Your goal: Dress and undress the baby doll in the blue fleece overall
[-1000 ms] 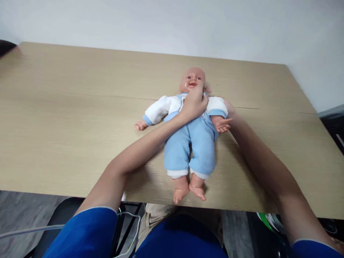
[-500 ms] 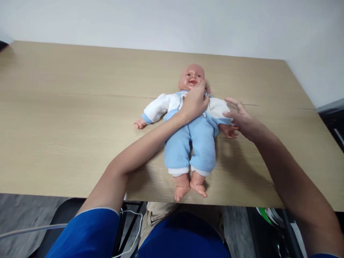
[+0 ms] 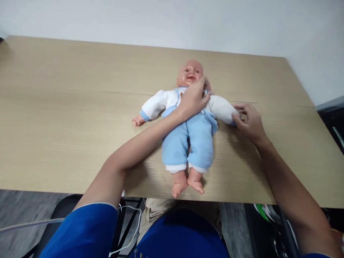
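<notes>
A baby doll [image 3: 201,143] lies face up on the table, feet toward me. It wears blue fleece overalls and a white top with blue cuffs. My left hand [image 3: 195,95] reaches across its chest, fingers curled round the clothing at the shoulder on the right side of the view. At the end of the doll's outstretched white sleeve [image 3: 221,107], my right hand [image 3: 249,122] pinches the cuff area between thumb and fingers. The doll's hand on that side is mostly hidden behind my fingers. Its other arm [image 3: 156,105] rests out to the left.
The light wooden table [image 3: 67,136] has a seam running across it and meets a pale wall [image 3: 161,21] at the back. Below the front edge are a black chair [image 3: 59,215], a white cable [image 3: 138,222] and dark items at the lower right.
My right hand has closed on the sleeve end and drawn the doll's arm outward to the right, straightening it. My left hand stays at the shoulder.
</notes>
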